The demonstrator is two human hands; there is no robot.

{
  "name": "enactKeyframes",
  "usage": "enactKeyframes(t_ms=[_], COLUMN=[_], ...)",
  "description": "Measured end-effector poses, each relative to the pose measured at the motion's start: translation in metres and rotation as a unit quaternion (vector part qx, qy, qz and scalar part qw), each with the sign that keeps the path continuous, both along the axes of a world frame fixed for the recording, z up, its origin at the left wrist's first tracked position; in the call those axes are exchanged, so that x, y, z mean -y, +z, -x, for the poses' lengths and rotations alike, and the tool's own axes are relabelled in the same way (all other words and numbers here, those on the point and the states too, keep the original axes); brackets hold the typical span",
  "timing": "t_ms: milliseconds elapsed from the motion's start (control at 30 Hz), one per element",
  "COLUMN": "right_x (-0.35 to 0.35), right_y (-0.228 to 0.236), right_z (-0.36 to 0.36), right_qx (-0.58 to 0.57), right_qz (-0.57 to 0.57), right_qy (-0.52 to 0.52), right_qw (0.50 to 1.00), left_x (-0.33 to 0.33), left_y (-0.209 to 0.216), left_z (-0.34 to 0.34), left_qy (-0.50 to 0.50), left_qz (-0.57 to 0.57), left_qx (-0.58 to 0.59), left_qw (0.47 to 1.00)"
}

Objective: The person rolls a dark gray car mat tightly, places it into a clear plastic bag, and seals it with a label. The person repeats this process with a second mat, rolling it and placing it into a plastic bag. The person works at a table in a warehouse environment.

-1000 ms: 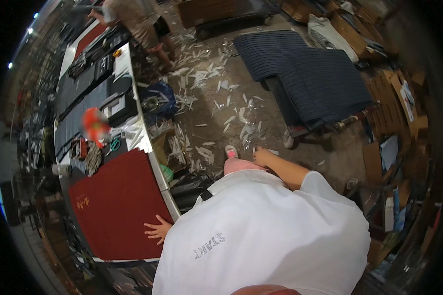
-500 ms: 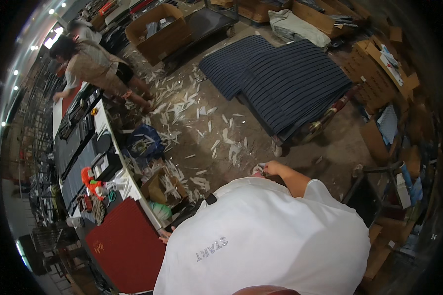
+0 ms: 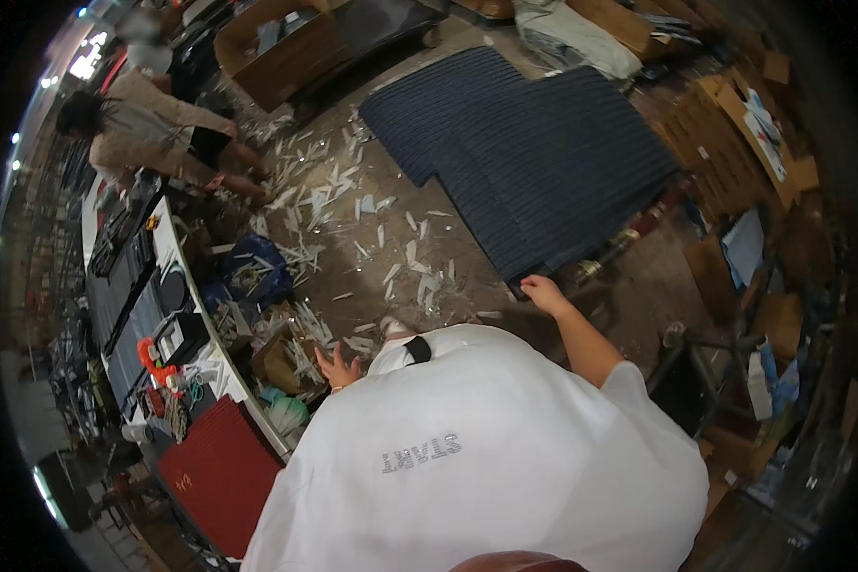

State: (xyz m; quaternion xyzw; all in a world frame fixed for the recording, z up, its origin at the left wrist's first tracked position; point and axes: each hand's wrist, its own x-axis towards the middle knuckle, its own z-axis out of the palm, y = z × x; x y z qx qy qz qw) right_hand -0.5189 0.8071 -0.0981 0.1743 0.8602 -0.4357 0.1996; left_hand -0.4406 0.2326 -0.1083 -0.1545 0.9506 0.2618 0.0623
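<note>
Whereas left hand (image 3: pixel 337 368) touched table (image 3: pixel 231 379), now off; right hand (image 3: pixel 543 295) nearer mats (image 3: pixel 572 167)

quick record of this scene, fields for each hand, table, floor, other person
left hand: fingers spread, nothing visibly held
right hand: at near corner of dark mats, grip unclear
table: red mat at near end, scissors beyond
floor: scattered white scraps
co-worker: bent over table's far end
</note>
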Motion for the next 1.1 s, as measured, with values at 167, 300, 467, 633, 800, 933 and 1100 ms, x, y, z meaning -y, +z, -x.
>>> enactKeyframes(t_ms=[167, 300, 467, 633, 800, 933, 1100], right_x=[0.027, 0.052, 0.075, 0.044, 0.123, 0.16, 0.095], right_y=[-0.007, 0.012, 0.008, -0.037, 0.021, 0.048, -0.103], right_z=[-0.011, 0.017, 0.073, 0.116, 0.193, 0.231, 0.242], right_qx=[-0.038, 0.064, 0.305, 0.417, 0.315, 0.261, 0.35], right_qz=[-0.117, -0.24, -0.186, -0.218, -0.073, -0.073, 0.088], right_qy=[-0.039, -0.082, -0.082, 0.038, -0.152, -0.119, -0.036], right_qw=[0.992, 0.965, 0.931, 0.882, 0.934, 0.955, 0.932], left_x=[0.076, 0.11, 0.163, 0.161, 0.17, 0.188, 0.144], left_y=[-0.062, -0.089, -0.084, -0.036, -0.019, -0.101, -0.147], left_z=[0.024, 0.103, 0.217, 0.31, 0.37, 0.415, 0.49], left_qy=[0.112, 0.272, -0.009, 0.017, 0.053, -0.071, -0.117], left_qz=[-0.029, -0.142, 0.084, -0.058, -0.018, 0.021, -0.12], left_qx=[0.196, 0.122, 0.041, 0.129, 0.298, 0.266, 0.14], left_qw=[0.974, 0.944, 0.996, 0.99, 0.953, 0.961, 0.976])
